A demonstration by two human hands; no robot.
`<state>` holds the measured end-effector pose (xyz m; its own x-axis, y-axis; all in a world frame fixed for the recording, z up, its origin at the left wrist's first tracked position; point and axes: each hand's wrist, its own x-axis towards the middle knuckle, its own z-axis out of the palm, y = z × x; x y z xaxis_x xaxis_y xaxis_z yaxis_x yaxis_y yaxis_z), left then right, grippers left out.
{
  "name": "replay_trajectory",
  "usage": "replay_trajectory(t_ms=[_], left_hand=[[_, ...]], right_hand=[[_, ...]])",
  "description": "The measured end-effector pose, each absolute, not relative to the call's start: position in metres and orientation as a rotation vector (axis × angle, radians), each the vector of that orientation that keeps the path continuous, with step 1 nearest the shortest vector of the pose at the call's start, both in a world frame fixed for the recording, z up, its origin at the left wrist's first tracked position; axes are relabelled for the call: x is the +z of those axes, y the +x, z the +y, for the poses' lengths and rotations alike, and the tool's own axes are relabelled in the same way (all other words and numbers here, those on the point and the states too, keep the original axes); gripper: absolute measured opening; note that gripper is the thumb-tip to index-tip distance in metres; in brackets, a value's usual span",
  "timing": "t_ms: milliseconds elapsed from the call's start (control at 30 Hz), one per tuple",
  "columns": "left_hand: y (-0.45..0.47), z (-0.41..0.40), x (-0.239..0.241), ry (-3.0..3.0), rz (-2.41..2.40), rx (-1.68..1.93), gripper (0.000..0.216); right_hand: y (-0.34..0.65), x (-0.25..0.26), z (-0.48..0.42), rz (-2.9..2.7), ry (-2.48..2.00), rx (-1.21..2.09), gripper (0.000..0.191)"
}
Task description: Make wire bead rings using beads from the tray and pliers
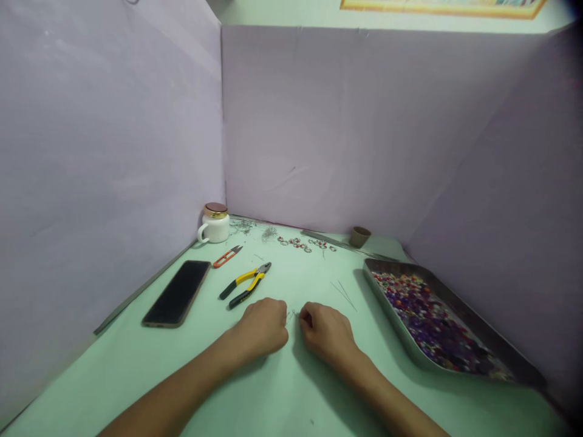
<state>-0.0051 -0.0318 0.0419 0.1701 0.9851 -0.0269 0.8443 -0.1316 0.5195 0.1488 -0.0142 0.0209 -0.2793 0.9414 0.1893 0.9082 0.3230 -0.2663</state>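
My left hand (266,328) is closed, with its knuckles up, just above the pale green tabletop. Facing it across a narrow gap, my right hand (328,332) is curled with the fingertips pinched together. A short, thin wire (294,312) with what looks like a small loop spans the gap between them; its ends go in at the fingers of both hands, where they are hidden. Beyond my left hand lie combination pliers (248,282) with yellow and black handles. A few straight wire pieces (345,294) rest on the table past my right hand.
At right, a metal tray (410,343) holds many coloured beads. On the left lie a phone (177,294) and orange thread snips (226,257). Farther back are a lidded white mug (215,228), red-beaded rings (296,243), wire bits (269,233), and a small brown cup (359,237).
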Motion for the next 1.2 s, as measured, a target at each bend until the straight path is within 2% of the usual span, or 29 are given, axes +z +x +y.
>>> replay_trajectory(t_ms=[367, 467, 700, 867, 1033, 1200], left_hand=[[-0.003, -0.017, 0.027, 1.844, 1.680, 0.670, 0.010], [-0.001, -0.015, 0.030, 1.733, 1.637, 0.708, 0.011], [0.006, -0.015, 0.031, 1.386, 1.458, 0.613, 0.011], [0.005, -0.015, 0.030, 1.162, 1.378, 0.682, 0.009], [0.001, -0.011, 0.031, 1.081, 1.314, 0.690, 0.010], [-0.003, -0.010, 0.031, 1.048, 1.240, 0.676, 0.012]], right_hand=[[0.158, 0.020, -0.016, -2.472, -1.670, 0.123, 0.017], [0.159, 0.017, -0.014, -2.362, -1.671, 0.245, 0.019], [0.160, 0.005, -0.007, -2.005, -1.398, 0.761, 0.014], [0.160, 0.001, -0.003, -1.923, -1.332, 0.866, 0.014], [0.185, 0.021, -0.012, -1.916, -1.248, 0.820, 0.010], [0.222, 0.042, -0.046, -2.384, -0.825, 1.500, 0.010]])
